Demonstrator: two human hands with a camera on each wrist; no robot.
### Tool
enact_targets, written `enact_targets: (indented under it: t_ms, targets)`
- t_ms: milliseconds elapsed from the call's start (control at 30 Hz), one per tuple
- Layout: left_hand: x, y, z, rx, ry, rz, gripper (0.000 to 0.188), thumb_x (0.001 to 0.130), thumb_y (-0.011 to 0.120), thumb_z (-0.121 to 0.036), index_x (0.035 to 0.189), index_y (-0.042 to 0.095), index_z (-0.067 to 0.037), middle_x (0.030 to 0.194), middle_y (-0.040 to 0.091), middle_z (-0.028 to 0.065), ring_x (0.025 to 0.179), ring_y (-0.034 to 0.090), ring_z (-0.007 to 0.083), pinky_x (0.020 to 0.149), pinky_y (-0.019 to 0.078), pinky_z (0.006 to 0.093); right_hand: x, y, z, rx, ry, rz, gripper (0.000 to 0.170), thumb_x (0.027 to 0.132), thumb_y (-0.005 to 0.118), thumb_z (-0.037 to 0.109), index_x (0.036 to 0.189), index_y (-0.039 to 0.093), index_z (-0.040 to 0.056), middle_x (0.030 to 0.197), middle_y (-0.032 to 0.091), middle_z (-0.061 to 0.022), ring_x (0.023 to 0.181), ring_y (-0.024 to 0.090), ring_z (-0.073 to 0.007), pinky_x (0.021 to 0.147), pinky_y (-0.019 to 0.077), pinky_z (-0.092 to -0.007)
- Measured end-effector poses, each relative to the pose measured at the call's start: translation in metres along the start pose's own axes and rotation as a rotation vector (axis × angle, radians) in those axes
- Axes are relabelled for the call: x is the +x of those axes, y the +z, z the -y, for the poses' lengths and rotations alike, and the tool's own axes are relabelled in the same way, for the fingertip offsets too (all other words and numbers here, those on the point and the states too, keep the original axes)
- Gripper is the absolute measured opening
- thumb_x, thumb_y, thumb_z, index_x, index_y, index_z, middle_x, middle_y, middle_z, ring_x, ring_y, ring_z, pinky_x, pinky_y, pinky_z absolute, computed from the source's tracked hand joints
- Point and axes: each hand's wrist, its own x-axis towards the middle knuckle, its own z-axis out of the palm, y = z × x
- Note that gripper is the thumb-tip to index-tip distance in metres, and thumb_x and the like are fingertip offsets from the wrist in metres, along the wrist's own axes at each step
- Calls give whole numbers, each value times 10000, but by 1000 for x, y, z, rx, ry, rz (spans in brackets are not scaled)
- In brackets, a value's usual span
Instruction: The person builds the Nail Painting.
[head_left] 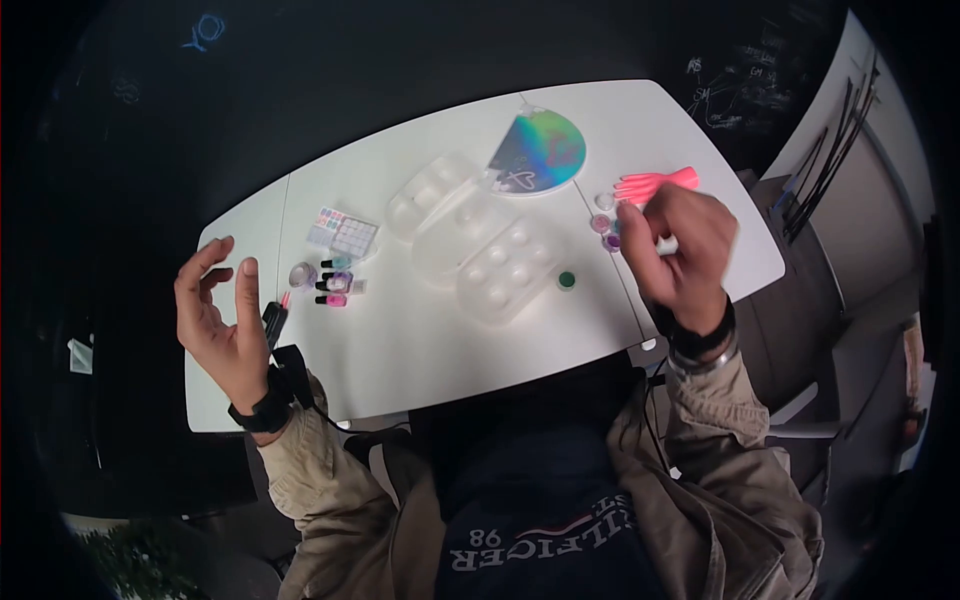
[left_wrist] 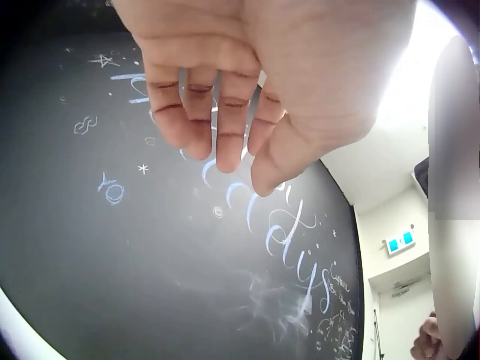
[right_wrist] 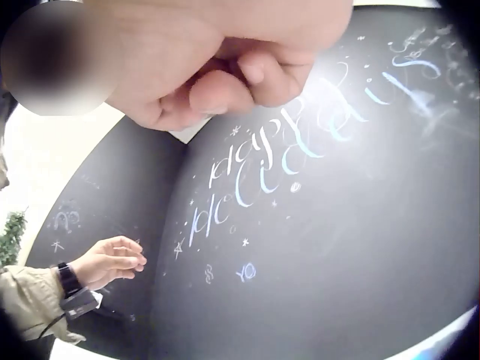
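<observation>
My left hand (head_left: 222,310) is raised over the table's left end, its fingers loosely bent and the thumb apart. Nothing lies between its fingers (left_wrist: 231,127) in the left wrist view. Over the right side hangs my right hand (head_left: 685,245), fingers curled in. The right wrist view shows those curled fingers (right_wrist: 274,79) with no object in them. Close by the right hand lie a pink hand-shaped form (head_left: 650,186) and several small jars (head_left: 600,223), partly covered by it. Small nail polish bottles (head_left: 332,282) and a clear round jar (head_left: 302,275) sit nearer the left hand.
On the white table (head_left: 420,360) are translucent plastic trays with round wells (head_left: 505,268), a shiny holographic half-round package (head_left: 540,150), a clear compartment box (head_left: 352,236) and a green jar (head_left: 567,281). A black pen-like tool (head_left: 273,322) lies beside the left wrist. A chalkboard wall (head_left: 400,60) stands behind.
</observation>
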Motion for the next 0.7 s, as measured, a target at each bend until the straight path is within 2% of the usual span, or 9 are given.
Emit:
enact_targets:
  t_ms: [100, 167, 200, 300, 333, 433, 533, 633, 700]
  targets:
    - [0, 2, -4, 11, 31, 78, 302, 1052, 828, -51, 1329, 725, 7, 1289, 789, 149, 1176, 748, 205, 966, 582, 341, 5, 27, -27, 121, 280, 113, 189, 943, 807, 56, 839, 654, 24, 692, 658, -96, 562, 642, -285, 539, 484, -359]
    - [1, 10, -8, -44, 30, 96, 252, 1035, 823, -34, 1273, 746, -1, 1243, 795, 122, 1109, 739, 198, 941, 572, 339, 1, 46, -51, 113, 327, 202, 133, 967, 794, 96, 1009, 693, 20, 793, 725, -133, 684, 718, -343, 640, 561, -407]
    - [1, 15, -10, -76, 15, 106, 233, 1024, 827, -35, 1243, 753, -6, 1214, 801, 112, 1087, 734, 201, 926, 565, 344, -2, 58, -63, 110, 348, 249, 170, 978, 787, 117, 1094, 713, 18, 844, 758, -151, 744, 756, -372, 690, 599, -431]
    - [-2, 34, -12, -120, -64, 148, 170, 988, 845, -26, 1135, 767, 10, 1113, 811, 106, 985, 728, 200, 874, 565, 347, -19, 91, -109, 72, 296, 397, 333, 966, 805, 147, 1264, 711, 32, 1037, 796, -215, 973, 786, -430, 874, 628, -505]
    - [-4, 41, -12, -113, -47, 179, 169, 981, 848, -25, 1127, 770, 8, 1096, 811, 111, 957, 730, 206, 856, 569, 347, -29, 105, -127, -8, 205, 432, 354, 950, 824, 150, 1274, 731, 43, 1151, 788, -236, 1084, 759, -441, 965, 620, -504]
    - [-8, 57, -18, -98, 11, 278, 197, 949, 862, -29, 1127, 779, -15, 1058, 798, 139, 881, 742, 265, 810, 580, 353, -32, 127, -149, -12, 176, 670, 445, 933, 856, 170, 1352, 742, 78, 1238, 785, -222, 1203, 726, -441, 1063, 593, -508]
    - [-17, 74, -31, -135, 16, 401, 212, 939, 872, -34, 1130, 781, -22, 1079, 793, 143, 934, 755, 305, 821, 594, 378, -35, 148, -164, -54, 172, 821, 612, 887, 925, 260, 1452, 735, 122, 1337, 768, -210, 1312, 684, -462, 1162, 549, -510]
    - [-23, 87, -43, -184, 44, 510, 227, 935, 876, -45, 1142, 784, -26, 1116, 798, 140, 1020, 753, 341, 870, 603, 410, -43, 160, -164, -228, 189, 883, 812, 838, 961, 380, 1542, 673, 95, 1575, 656, -252, 1471, 589, -483, 1273, 469, -530]
    - [-25, 91, -45, -204, 83, 557, 235, 931, 876, -45, 1147, 785, -25, 1121, 798, 145, 1039, 752, 352, 896, 602, 417, -46, 168, -169, -181, 290, 1015, 905, 817, 968, 435, 1592, 635, 106, 1637, 598, -272, 1512, 553, -496, 1304, 437, -538]
